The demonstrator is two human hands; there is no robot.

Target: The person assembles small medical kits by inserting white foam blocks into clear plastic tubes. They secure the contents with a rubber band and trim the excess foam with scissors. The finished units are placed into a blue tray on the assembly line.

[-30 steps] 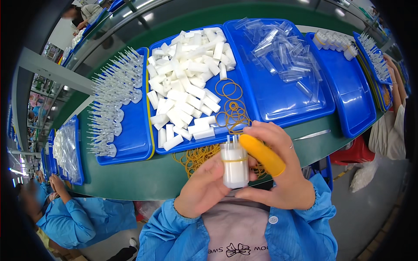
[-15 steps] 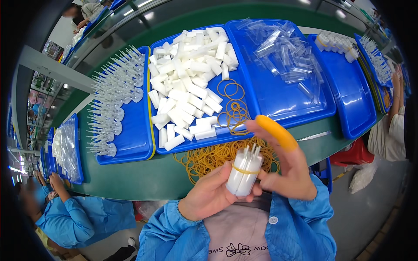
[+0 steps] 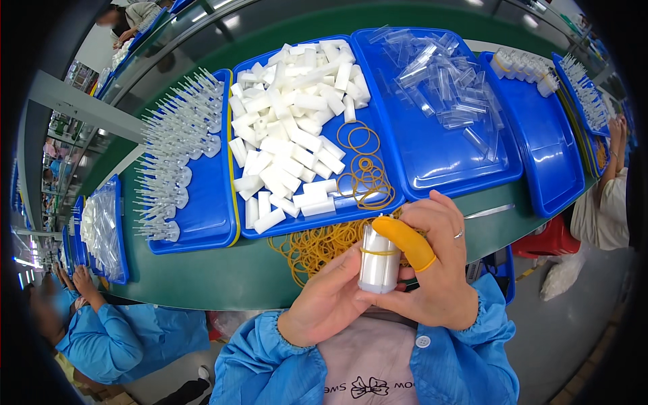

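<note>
In front of my chest I hold an upright white cylindrical assembly (image 3: 379, 271) with clear parts on its sides and a rubber band (image 3: 380, 252) around its upper half. My left hand (image 3: 327, 297) is closed on its left side, fingers partly hidden behind. My right hand (image 3: 442, 263) wraps it from the right, thumb near the base. An orange finger cot (image 3: 408, 243) covers the right index finger, which presses on the top edge. Just beyond my hands lies a heap of rubber bands (image 3: 300, 253) on the green table (image 3: 202, 277).
White blocks (image 3: 290, 121) and loose bands fill one blue tray (image 3: 317, 224). Clear plastic pieces (image 3: 459, 88) lie in the tray to its right, thin-stemmed parts (image 3: 179, 155) in the left one. Banded assemblies (image 3: 523, 67) stand far right. A metal strip (image 3: 489, 211) lies nearby. Co-workers sit either side.
My right hand has come in from the raised, spread pose and closed round the assembly, index finger now at its top. The assembly has turned from tilted to upright.
</note>
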